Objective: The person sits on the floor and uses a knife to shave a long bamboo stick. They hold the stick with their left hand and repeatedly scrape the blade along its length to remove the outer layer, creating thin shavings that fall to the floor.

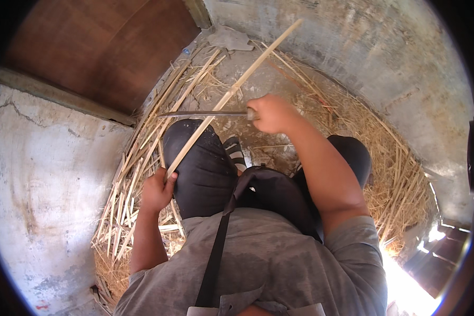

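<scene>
My left hand is closed round the lower end of a long pale bamboo strip, beside my left knee. From there the strip slants up and away to the right, passing over the knee. In my right hand is the handle of a long knife, gripped in a fist. The blade points left and crosses the strip just beyond the knee. Whether its edge bites into the strip, I cannot tell.
Split strips lie in a long pile along the left wall. Shavings heap up against the right wall. A brown panel stands at the far left. My foot in a striped sandal rests between my knees.
</scene>
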Available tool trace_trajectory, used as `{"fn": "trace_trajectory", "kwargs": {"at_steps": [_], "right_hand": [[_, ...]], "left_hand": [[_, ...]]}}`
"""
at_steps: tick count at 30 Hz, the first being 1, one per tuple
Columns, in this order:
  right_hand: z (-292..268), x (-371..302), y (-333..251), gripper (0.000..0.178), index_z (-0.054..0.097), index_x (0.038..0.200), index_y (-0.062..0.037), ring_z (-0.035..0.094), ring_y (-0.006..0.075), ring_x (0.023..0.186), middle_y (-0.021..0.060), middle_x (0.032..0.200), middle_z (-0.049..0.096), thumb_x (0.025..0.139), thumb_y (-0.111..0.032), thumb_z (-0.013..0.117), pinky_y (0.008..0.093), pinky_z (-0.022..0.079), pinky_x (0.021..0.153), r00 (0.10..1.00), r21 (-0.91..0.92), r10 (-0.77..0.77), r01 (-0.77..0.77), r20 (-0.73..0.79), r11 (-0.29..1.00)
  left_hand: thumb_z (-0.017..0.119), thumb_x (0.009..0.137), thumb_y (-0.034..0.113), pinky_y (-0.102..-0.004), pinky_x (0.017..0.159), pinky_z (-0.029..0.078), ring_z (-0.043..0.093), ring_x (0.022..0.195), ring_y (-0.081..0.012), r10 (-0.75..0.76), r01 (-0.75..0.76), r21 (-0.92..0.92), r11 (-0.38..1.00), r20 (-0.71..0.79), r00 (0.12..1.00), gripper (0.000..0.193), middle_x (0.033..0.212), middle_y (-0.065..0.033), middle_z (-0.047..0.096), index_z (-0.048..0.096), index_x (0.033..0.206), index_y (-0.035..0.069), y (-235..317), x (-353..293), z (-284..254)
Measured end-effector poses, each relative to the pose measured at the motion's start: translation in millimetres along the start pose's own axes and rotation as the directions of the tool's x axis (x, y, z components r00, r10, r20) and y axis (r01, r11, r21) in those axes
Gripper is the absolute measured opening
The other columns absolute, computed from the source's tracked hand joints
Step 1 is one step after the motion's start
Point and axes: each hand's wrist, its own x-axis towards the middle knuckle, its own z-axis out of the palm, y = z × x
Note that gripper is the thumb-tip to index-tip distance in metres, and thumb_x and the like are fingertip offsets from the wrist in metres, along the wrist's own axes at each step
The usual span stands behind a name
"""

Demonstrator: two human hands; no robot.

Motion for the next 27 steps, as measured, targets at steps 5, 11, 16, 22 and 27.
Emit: {"fn": "trace_trajectory", "kwargs": {"at_steps": [5, 11, 16, 22, 27], "right_hand": [[14, 14, 49, 0.035, 0.071, 0.107, -0.0028, 0.067, 0.0436, 0.100, 0.0237, 0.104, 0.071, 0.076, -0.018, 0.066, 0.0485, 0.054, 0.087, 0.968, 0.233, 0.247, -0.231, -0.040, 0.945], [9, 9, 18, 0.035, 0.070, 0.108, -0.0023, 0.066, 0.0440, 0.101, 0.0263, 0.103, 0.070, 0.077, -0.017, 0.067, 0.0491, 0.053, 0.087, 0.977, 0.133, 0.183, -0.168, -0.109, 0.977], [-9, 0, 13, 0.038, 0.068, 0.110, -0.0021, 0.066, 0.0460, 0.095, 0.0269, 0.100, 0.069, 0.077, -0.020, 0.067, 0.0506, 0.053, 0.083, 0.986, 0.084, 0.117, -0.107, -0.117, 0.991], [17, 14, 34, 0.040, 0.067, 0.112, -0.0026, 0.066, 0.0454, 0.094, 0.0262, 0.098, 0.069, 0.075, -0.020, 0.069, 0.0495, 0.054, 0.083, 0.986, 0.113, 0.109, -0.095, -0.122, 0.989], [2, 3, -27, 0.029, 0.071, 0.102, -0.0096, 0.068, 0.0416, 0.098, 0.0225, 0.102, 0.071, 0.076, -0.020, 0.067, 0.0483, 0.055, 0.085, 0.998, -0.028, -0.017, 0.018, 0.053, 0.999]], "left_hand": [[0.063, 0.100, 0.041, -0.0498, 0.057, 0.047, 0.063, 0.066, -0.0470, 0.008, -0.008, 0.001, 1.000, -0.015, 1.000, 0.044, 0.065, -0.0236, 0.061, 0.055, 0.087, 0.000, 1, 3, -2], [0.060, 0.102, 0.042, -0.0502, 0.058, 0.046, 0.063, 0.064, -0.0462, -0.007, 0.008, -0.049, 0.999, 0.031, 0.999, 0.047, 0.064, -0.0230, 0.060, 0.054, 0.083, 0.000, 8, 2, -12], [0.056, 0.104, 0.045, -0.0494, 0.058, 0.046, 0.062, 0.063, -0.0463, -0.019, 0.022, -0.060, 0.998, 0.044, 0.999, 0.051, 0.064, -0.0233, 0.059, 0.055, 0.082, -0.001, -4, -2, -3], [0.054, 0.104, 0.046, -0.0498, 0.059, 0.046, 0.062, 0.065, -0.0475, -0.055, 0.062, -0.069, 0.996, 0.088, 0.995, 0.052, 0.064, -0.0248, 0.059, 0.055, 0.082, -0.001, 4, 1, -8], [0.054, 0.105, 0.044, -0.0506, 0.059, 0.046, 0.062, 0.066, -0.0483, -0.044, 0.050, -0.071, 0.996, 0.080, 0.996, 0.050, 0.065, -0.0254, 0.059, 0.054, 0.083, -0.001, 3, -2, -6]]}}
